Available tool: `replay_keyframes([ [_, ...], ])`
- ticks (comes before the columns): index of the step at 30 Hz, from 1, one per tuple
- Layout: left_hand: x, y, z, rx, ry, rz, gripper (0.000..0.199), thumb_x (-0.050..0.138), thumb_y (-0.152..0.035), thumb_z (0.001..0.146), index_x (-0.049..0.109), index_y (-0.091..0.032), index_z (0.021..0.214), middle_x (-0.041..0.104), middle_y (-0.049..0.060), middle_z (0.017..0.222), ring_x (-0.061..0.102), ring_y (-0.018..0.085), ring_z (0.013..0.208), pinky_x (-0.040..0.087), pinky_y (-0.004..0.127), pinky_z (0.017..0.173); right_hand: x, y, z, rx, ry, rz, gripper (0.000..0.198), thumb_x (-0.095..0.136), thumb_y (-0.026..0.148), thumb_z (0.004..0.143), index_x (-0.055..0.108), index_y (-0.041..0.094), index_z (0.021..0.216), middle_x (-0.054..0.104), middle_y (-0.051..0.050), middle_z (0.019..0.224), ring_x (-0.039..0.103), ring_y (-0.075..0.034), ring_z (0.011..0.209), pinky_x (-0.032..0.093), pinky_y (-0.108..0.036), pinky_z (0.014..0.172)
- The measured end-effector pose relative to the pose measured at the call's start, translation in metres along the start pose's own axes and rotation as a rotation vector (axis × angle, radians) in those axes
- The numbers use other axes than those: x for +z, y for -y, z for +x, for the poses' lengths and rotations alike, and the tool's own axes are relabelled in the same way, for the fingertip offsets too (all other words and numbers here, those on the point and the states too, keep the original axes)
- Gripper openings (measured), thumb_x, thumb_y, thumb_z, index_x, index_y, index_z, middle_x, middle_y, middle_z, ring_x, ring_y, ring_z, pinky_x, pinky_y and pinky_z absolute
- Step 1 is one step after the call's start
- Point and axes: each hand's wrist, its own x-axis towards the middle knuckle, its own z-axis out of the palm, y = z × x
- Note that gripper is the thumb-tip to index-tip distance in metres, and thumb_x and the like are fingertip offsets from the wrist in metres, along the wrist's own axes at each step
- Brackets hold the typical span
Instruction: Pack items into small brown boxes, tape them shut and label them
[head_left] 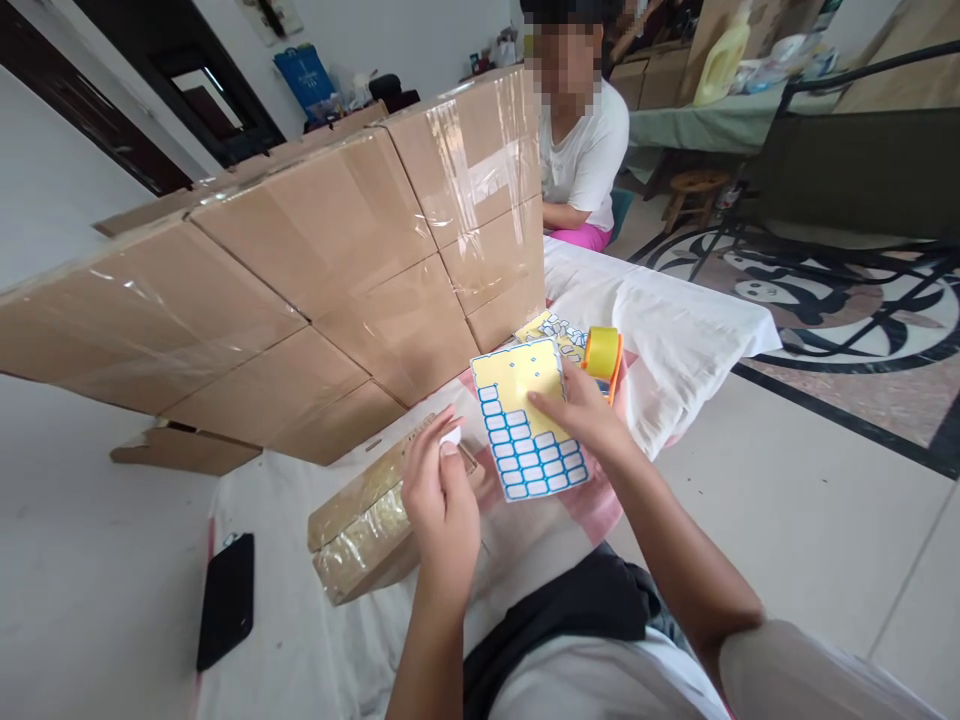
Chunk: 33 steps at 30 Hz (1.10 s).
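Observation:
In my right hand (589,405) is a yellow sheet of labels (529,415), gripped at its right edge with the thumb on top. Blue-edged white labels cover its lower part, and the upper part is bare yellow backing. My left hand (435,480) is closed in a pinch on a small white label (451,437) between thumb and fingers. Below and behind that hand lies a taped cardboard box (360,530), partly hidden by it. A tape dispenser (604,355) with yellow tape and an orange frame sits just behind the sheet, beside a pile of used label scraps (559,328).
A wall of stacked, taped cardboard boxes (367,250) stands across the white-covered table (270,600). A black phone-like slab (226,600) lies at left. Beyond the boxes sits a person in a white shirt (592,150). A dark folding chair (862,170) stands at right.

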Motion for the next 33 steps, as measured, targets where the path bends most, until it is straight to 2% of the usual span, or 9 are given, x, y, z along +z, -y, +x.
replay_keyframes([
  [4, -0.008, 0.005, -0.005, -0.004, -0.092, 0.072, 0.018, 0.053, -0.028, 0.096, 0.070, -0.022, 0.096, 0.068, 0.004, 0.099, 0.064, 0.018, 0.098, 0.050, 0.032, 0.092, 0.008, -0.027, 0.063, 0.178, -0.030, -0.507, 0.067, 0.065, 0.017, 0.080, 0.041, 0.014, 0.142, 0.056, -0.019, 0.135, 0.054, -0.033, 0.124, 0.043, -0.047, 0.106],
  [7, -0.008, 0.014, -0.011, -0.046, -0.108, 0.059, 0.012, 0.061, -0.031, 0.092, 0.069, -0.022, 0.091, 0.066, 0.002, 0.087, 0.061, 0.016, 0.084, 0.050, 0.029, 0.081, 0.020, -0.031, 0.066, 0.014, -0.105, -0.632, 0.062, 0.062, 0.017, 0.084, 0.042, 0.013, 0.144, 0.047, -0.022, 0.144, 0.045, -0.036, 0.133, 0.036, -0.052, 0.110],
  [11, -0.007, 0.025, -0.016, -0.135, -0.103, 0.045, 0.015, 0.067, -0.036, 0.088, 0.071, -0.022, 0.091, 0.067, 0.001, 0.086, 0.058, 0.014, 0.079, 0.049, 0.027, 0.075, 0.033, -0.016, 0.014, -0.521, 0.222, -0.177, 0.030, 0.061, 0.028, 0.094, 0.061, 0.019, 0.122, 0.064, -0.012, 0.123, 0.059, -0.024, 0.115, 0.047, -0.042, 0.102],
  [14, -0.007, 0.024, -0.018, -0.189, -0.056, 0.042, 0.017, 0.069, -0.039, 0.086, 0.071, -0.023, 0.093, 0.068, 0.001, 0.089, 0.060, 0.014, 0.082, 0.049, 0.027, 0.077, 0.043, -0.002, -0.025, -0.658, 0.360, 0.134, 0.018, 0.066, 0.028, 0.093, 0.067, 0.020, 0.110, 0.070, -0.008, 0.106, 0.065, -0.020, 0.102, 0.053, -0.036, 0.092],
  [18, -0.020, 0.017, -0.018, -0.188, -0.017, 0.178, 0.027, 0.073, -0.042, 0.082, 0.070, -0.025, 0.103, 0.068, 0.001, 0.099, 0.062, 0.017, 0.093, 0.051, 0.031, 0.087, 0.051, -0.005, -0.035, -0.601, 0.151, 0.162, 0.007, 0.060, 0.018, 0.095, 0.066, 0.019, 0.090, 0.067, -0.004, 0.085, 0.064, -0.015, 0.081, 0.051, -0.029, 0.076],
  [22, -0.055, 0.030, -0.010, -0.184, -0.137, 0.660, 0.041, 0.070, -0.049, 0.082, 0.069, -0.025, 0.115, 0.065, 0.006, 0.124, 0.058, 0.027, 0.121, 0.039, 0.047, 0.112, 0.059, -0.031, -0.021, -0.394, -0.045, -0.249, 0.013, 0.055, 0.010, 0.091, 0.064, 0.018, 0.084, 0.064, -0.004, 0.082, 0.060, -0.017, 0.079, 0.046, -0.030, 0.074],
  [26, -0.089, 0.066, -0.004, -0.472, -0.088, 0.881, 0.050, 0.059, -0.058, 0.087, 0.064, -0.026, 0.126, 0.054, 0.010, 0.146, 0.046, 0.035, 0.138, 0.025, 0.061, 0.118, 0.071, -0.046, -0.018, -0.297, 0.162, -0.582, 0.019, 0.052, 0.008, 0.090, 0.067, 0.015, 0.080, 0.066, -0.008, 0.083, 0.060, -0.022, 0.084, 0.043, -0.034, 0.078],
  [30, -0.111, 0.099, -0.009, -0.560, -0.062, 0.902, 0.052, 0.056, -0.060, 0.085, 0.068, -0.024, 0.121, 0.062, 0.012, 0.135, 0.053, 0.036, 0.129, 0.036, 0.058, 0.112, 0.058, -0.055, -0.025, -0.358, 0.673, -0.285, 0.029, 0.055, 0.004, 0.085, 0.072, 0.017, 0.105, 0.069, -0.006, 0.096, 0.064, -0.018, 0.088, 0.048, -0.029, 0.078],
  [33, -0.120, 0.111, -0.011, -0.598, -0.066, 0.862, 0.059, 0.056, -0.064, 0.083, 0.068, -0.021, 0.121, 0.066, 0.013, 0.127, 0.059, 0.035, 0.120, 0.044, 0.054, 0.108, 0.041, -0.070, -0.028, -0.287, 0.725, -0.074, 0.055, 0.060, 0.008, 0.084, 0.059, 0.020, 0.138, 0.066, -0.009, 0.125, 0.063, -0.022, 0.114, 0.049, -0.035, 0.097],
])
